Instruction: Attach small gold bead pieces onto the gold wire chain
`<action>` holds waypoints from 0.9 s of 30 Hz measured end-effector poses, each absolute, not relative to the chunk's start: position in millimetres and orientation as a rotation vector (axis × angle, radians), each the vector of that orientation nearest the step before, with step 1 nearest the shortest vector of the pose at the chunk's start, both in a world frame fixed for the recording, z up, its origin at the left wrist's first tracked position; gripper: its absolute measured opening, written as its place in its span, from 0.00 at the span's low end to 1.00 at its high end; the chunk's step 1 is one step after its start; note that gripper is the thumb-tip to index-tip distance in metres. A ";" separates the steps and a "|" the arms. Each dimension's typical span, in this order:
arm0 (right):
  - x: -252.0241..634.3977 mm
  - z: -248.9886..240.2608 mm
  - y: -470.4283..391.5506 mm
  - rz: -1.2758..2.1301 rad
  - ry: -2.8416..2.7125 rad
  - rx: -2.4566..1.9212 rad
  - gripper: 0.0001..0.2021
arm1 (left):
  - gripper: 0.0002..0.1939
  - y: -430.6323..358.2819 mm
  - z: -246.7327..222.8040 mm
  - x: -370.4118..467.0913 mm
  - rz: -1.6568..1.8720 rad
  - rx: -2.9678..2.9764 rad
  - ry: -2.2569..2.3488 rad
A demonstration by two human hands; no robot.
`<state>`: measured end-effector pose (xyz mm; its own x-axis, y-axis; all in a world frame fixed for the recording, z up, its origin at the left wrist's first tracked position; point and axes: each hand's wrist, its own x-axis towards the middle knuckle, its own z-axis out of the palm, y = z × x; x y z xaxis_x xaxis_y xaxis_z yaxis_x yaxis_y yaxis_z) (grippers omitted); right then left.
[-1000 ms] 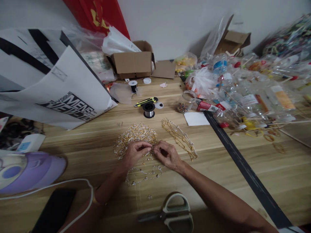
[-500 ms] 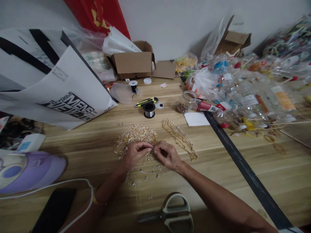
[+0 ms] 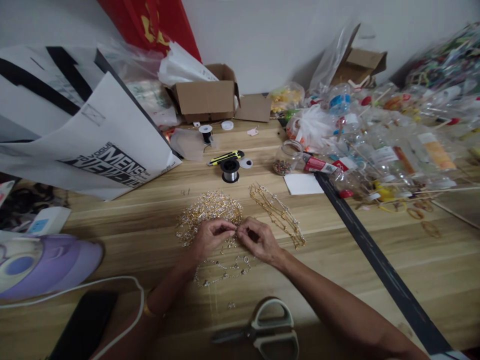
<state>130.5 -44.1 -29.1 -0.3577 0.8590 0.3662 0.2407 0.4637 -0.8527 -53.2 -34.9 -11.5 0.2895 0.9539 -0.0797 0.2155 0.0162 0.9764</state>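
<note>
My left hand (image 3: 213,238) and my right hand (image 3: 259,239) meet fingertip to fingertip, both pinched closed. Whatever sits between the fingertips is too small to make out. Just behind my left hand lies a heap of gold and silver jewelry pieces (image 3: 210,209). To the right of my right hand, several gold and silver chains (image 3: 278,216) are stretched out side by side. A silver chain with beads (image 3: 225,276) curves across the table below my hands. A tiny silver piece (image 3: 231,305) rests nearer to me.
Scissors (image 3: 272,327) lie in front, a dark phone (image 3: 84,325) at left. Beyond the heap are a wire spool (image 3: 230,171), a yellow cutter (image 3: 225,158) and a bead jar (image 3: 288,158). Plastic bottles (image 3: 386,155) crowd the right; a white bag (image 3: 112,140) stands left.
My fingertips have drawn slightly closer together. Everything else on the table looks the same.
</note>
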 end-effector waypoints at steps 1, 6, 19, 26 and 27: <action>130.5 -29.4 -43.8 0.898 -1.843 -0.932 0.06 | 0.06 -35.1 -11.8 -53.2 0.840 1.451 1.146; 130.3 -31.3 -43.2 0.907 -1.807 -0.951 0.06 | 0.05 -35.6 -13.4 -52.5 0.839 1.460 1.150; 131.0 -32.5 -42.5 0.911 -1.864 -0.910 0.06 | 0.02 -41.0 -16.5 -47.0 0.878 1.724 1.283; 131.7 -33.8 -43.0 0.907 -1.894 -0.886 0.05 | 0.03 -44.3 -12.7 -45.7 0.869 1.837 1.326; 131.8 -33.2 -43.2 0.903 -1.894 -0.875 0.05 | 0.03 -44.5 -11.7 -45.3 0.870 1.850 1.327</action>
